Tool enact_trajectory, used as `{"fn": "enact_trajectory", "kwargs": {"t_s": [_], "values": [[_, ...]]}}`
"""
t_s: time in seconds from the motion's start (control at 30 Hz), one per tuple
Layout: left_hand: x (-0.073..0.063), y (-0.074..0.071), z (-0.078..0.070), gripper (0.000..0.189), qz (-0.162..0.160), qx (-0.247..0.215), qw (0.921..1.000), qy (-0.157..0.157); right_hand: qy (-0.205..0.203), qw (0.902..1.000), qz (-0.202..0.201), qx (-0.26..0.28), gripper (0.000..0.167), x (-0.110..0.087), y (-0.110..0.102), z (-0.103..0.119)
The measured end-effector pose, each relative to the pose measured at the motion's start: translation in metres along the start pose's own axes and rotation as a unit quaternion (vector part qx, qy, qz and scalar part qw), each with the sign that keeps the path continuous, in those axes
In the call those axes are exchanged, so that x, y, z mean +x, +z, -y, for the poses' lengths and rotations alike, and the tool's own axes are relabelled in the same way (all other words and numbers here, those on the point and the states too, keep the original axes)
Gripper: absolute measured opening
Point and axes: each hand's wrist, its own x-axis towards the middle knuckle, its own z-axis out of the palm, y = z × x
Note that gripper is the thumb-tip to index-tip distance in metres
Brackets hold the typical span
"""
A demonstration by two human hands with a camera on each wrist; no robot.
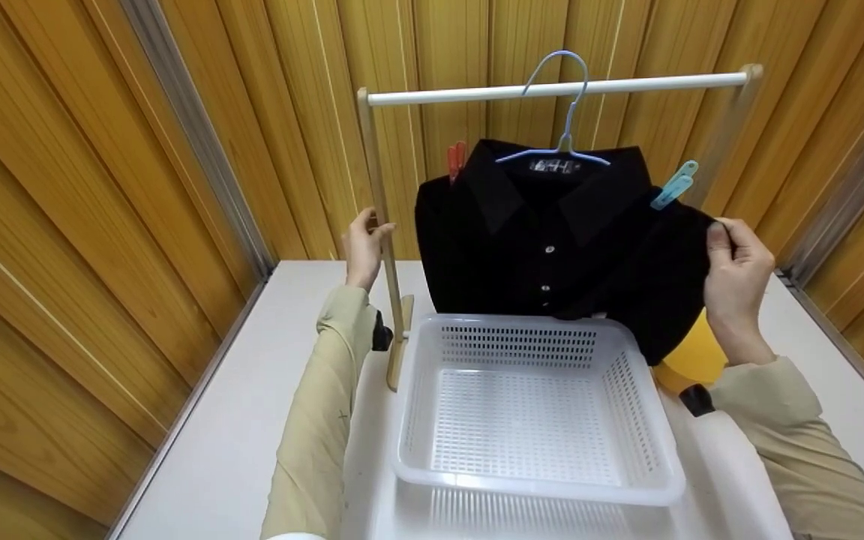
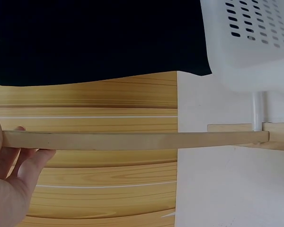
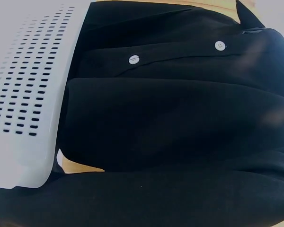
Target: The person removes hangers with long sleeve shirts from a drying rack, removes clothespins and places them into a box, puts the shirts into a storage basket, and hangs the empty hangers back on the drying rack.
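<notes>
A black button-up shirt [image 1: 589, 247] hangs from a blue wire hanger [image 1: 568, 127] on the white rail [image 1: 462, 95] of a clothes rack. My right hand [image 1: 739, 274] pinches the shirt's sleeve at its outer edge, below a light blue clothespin [image 1: 674, 185] on that shoulder. A red clothespin [image 1: 456, 161] is on the other shoulder. With fingers curled round it, my left hand [image 1: 363, 251] holds the rack's wooden post [image 2: 109, 141]. In the right wrist view the shirt's white buttons [image 3: 133, 59] show, while my right hand is out of sight.
A white perforated basket [image 1: 529, 480] stands in front of the shirt, whose hem reaches behind its rear rim. Something yellow [image 1: 698, 356] sits right of the basket, partly hidden by the sleeve. Wood-patterned walls [image 1: 64, 225] surround the white table [image 1: 252, 375].
</notes>
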Motion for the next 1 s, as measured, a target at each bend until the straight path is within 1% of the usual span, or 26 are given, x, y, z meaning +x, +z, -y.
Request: {"fn": "enact_trajectory", "kwargs": {"t_s": [0.17,0.4,0.47,0.7,0.8,0.9,1.0], "values": [[0.000,-0.001,-0.001,0.027,-0.001,0.001,1.0000,0.002,0.006,0.9998,-0.008,0.016,0.028,-0.001,-0.002,0.005],[0.002,0.001,-0.001,0.029,-0.017,0.034,0.9992,0.016,0.011,0.9969,-0.018,0.076,0.025,-0.001,-0.004,0.010],[0.002,0.002,-0.001,0.029,-0.017,0.034,0.9991,0.017,0.013,0.9957,-0.017,0.090,0.025,-0.002,-0.006,0.011],[0.002,0.004,0.000,0.030,-0.013,0.035,0.9992,0.015,0.021,0.9823,-0.001,0.186,0.022,-0.011,-0.014,0.009],[0.002,0.004,0.000,0.030,-0.011,0.029,0.9994,0.016,0.021,0.9829,0.003,0.183,0.021,-0.014,-0.017,0.008],[0.003,0.003,0.000,0.029,-0.009,0.021,0.9996,0.018,0.022,0.9805,0.007,0.195,0.022,-0.015,-0.018,0.006],[0.003,0.003,0.000,0.028,-0.010,0.013,0.9996,0.021,0.025,0.9740,0.012,0.225,0.022,-0.016,-0.019,0.003]]}}
